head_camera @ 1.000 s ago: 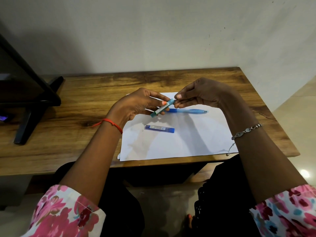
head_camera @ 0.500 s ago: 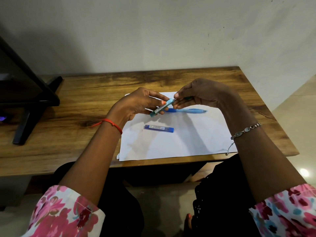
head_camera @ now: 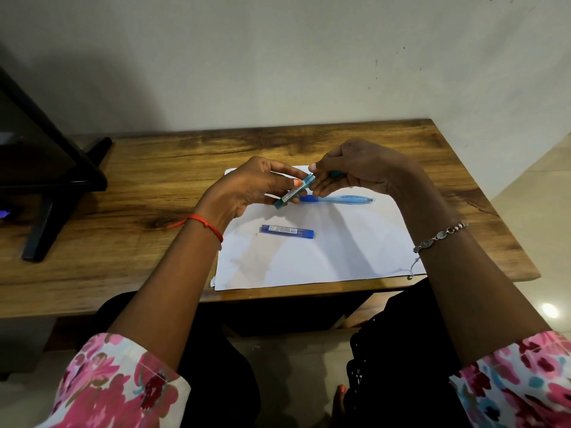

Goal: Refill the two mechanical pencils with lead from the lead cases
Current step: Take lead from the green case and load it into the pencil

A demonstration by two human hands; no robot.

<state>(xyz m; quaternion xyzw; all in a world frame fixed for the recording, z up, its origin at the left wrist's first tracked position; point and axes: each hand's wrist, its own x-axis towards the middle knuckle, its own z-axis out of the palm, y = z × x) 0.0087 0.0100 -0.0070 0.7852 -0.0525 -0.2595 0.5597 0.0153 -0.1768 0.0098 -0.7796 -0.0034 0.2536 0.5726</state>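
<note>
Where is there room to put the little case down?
The paper is bare from the blue lead case to its near edge and right edge. The table is bare between paper and black stand. Crowded: the paper's far part, where the left hand and right hand hold the teal case above the blue pencil.

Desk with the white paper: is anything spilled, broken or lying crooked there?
Nothing stands out. The blue lead case and blue pencil lie flat on the white paper; the left hand and right hand hold the teal lead case above it. No spilled lead shows.
</note>
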